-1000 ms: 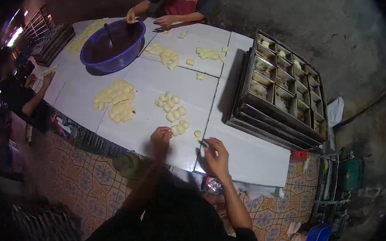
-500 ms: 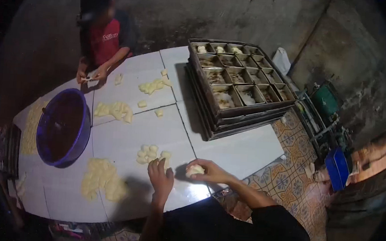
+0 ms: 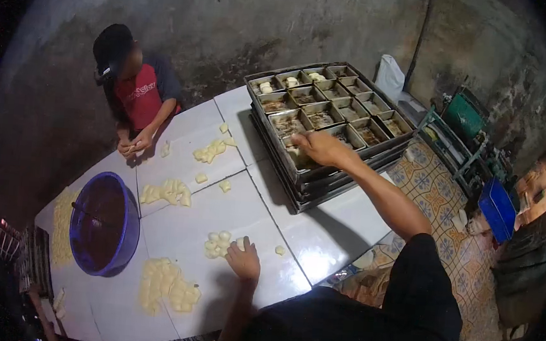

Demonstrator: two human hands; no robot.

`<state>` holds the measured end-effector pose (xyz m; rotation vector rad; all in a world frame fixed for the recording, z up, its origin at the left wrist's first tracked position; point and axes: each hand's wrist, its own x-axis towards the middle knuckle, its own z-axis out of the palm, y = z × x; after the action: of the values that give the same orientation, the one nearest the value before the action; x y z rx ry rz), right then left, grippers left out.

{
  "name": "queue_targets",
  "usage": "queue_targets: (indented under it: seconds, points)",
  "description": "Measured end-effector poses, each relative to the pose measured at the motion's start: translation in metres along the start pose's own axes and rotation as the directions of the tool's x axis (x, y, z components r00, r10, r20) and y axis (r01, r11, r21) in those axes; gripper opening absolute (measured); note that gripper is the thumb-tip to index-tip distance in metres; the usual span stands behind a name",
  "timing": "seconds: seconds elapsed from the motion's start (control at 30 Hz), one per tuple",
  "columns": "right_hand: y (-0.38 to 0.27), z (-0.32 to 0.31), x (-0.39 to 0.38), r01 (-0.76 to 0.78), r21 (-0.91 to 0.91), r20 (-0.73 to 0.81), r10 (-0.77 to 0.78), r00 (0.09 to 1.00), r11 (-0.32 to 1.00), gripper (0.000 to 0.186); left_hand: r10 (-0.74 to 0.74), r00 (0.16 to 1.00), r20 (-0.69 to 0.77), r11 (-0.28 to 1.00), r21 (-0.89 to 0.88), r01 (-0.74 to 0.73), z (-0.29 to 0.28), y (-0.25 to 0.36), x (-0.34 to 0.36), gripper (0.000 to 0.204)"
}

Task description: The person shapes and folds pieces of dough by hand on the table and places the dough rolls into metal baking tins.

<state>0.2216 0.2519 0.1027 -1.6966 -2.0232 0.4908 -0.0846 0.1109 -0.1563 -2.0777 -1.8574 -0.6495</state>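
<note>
The right hand [image 3: 321,147] reaches over the stacked baking tins [image 3: 327,114], fingers curled down into a near compartment, apparently on a dough piece. The left hand [image 3: 244,261] rests on the table [image 3: 319,237], fingers closed around a dough ball [image 3: 218,244]. Dropped carelessly, dough could land off-centre.

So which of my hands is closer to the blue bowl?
Left. Your left hand rests on the table by the dough pieces, right of the blue bowl. Your right hand reaches into the baking tins, farther off.

The table [image 3: 338,229] is topped with glossy white tiles, smooth and reflective. The stacked baking tins [image 3: 328,108] are dull, stained metal; the blue basin [image 3: 127,223] looks like shiny plastic. The dough pieces [image 3: 217,244] look soft and matt, the far wall [image 3: 264,24] rough.
</note>
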Motion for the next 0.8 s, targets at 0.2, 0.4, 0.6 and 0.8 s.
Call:
queue_targets:
  seconds: [0.2,0.4,0.6,0.8]
  points:
    - [0.018,-0.01,0.005,0.083,-0.148,-0.025,-0.087,0.996,0.985,0.033,0.066,0.997,0.044,0.997,-0.053,-0.064,0.009,-0.007,0.006,0.026]
    - [-0.016,-0.033,-0.059,0.183,-0.133,-0.447,-0.224,0.866,0.974,0.037,-0.262,0.963,-0.065,0.678,-0.723,0.136,0.013,-0.01,0.006,0.017]
    - [-0.035,0.013,-0.145,0.432,0.408,-0.069,-0.445,0.893,0.804,0.058,-0.084,0.888,0.451,-0.16,-0.886,0.435,-0.077,0.076,0.069,0.069]
    - [0.003,-0.023,-0.127,0.253,0.589,-0.263,-0.114,0.958,0.767,0.046,0.238,0.949,0.209,-0.432,-0.852,0.296,-0.197,0.201,0.137,0.109]
